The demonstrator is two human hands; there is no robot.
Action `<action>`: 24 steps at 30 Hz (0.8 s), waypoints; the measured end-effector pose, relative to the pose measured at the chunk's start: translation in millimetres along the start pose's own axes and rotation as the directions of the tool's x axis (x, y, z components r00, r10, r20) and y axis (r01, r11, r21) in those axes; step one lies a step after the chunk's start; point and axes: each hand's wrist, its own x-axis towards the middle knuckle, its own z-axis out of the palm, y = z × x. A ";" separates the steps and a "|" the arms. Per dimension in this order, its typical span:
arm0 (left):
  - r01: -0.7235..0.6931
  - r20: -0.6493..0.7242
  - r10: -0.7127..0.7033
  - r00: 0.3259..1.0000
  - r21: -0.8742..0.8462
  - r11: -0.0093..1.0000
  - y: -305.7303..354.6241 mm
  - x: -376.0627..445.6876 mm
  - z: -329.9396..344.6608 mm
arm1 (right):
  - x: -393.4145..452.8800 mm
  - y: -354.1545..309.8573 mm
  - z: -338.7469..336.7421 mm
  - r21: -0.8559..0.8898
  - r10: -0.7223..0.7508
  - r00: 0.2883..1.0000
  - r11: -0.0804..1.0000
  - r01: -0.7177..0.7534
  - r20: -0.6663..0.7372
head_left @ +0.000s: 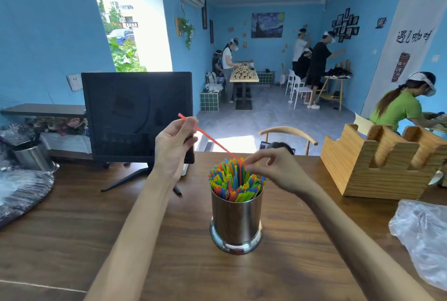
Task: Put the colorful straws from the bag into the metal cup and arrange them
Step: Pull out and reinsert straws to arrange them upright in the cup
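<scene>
both hands (173,146) (275,170) raised, fingers pinched

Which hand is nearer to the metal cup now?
Right. The right hand hovers just over the straws at the metal cup rim. The left hand is up and to the left, holding a red straw.

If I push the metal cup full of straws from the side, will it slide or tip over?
The metal cup probably slides rather than tips: its base flares wider than its body. The straws look light, so they add little top weight. The polished steel on the smooth wooden table may slip easily.
</scene>
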 end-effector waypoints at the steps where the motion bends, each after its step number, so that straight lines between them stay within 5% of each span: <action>1: -0.046 0.010 0.045 0.999 0.045 0.998 0.0 -1.4 4.8 | -1.4 1.0 5.2 -0.098 -0.023 0.999 0.995 0.027 0.042; 6: -0.284 0.184 0.229 0.956 0.380 0.880 -12.3 -13.0 17.5 | -8.7 -5.2 9.8 -0.135 -0.117 0.988 0.982 0.130 0.100; 9: -0.328 0.280 0.208 0.937 0.505 0.798 -27.7 -21.5 19.1 | -14.3 -3.6 17.8 -0.281 -0.093 0.957 0.944 0.172 0.274; 18: -0.347 0.356 0.076 0.931 0.800 0.490 -67.9 -31.5 3.8 | -14.7 2.6 22.7 -0.413 -0.213 0.954 0.865 0.285 0.211; 24: -0.308 0.289 0.123 0.949 0.782 0.542 -68.6 -31.0 4.6 | -18.2 5.6 34.9 -0.423 -0.352 0.917 0.814 0.398 0.185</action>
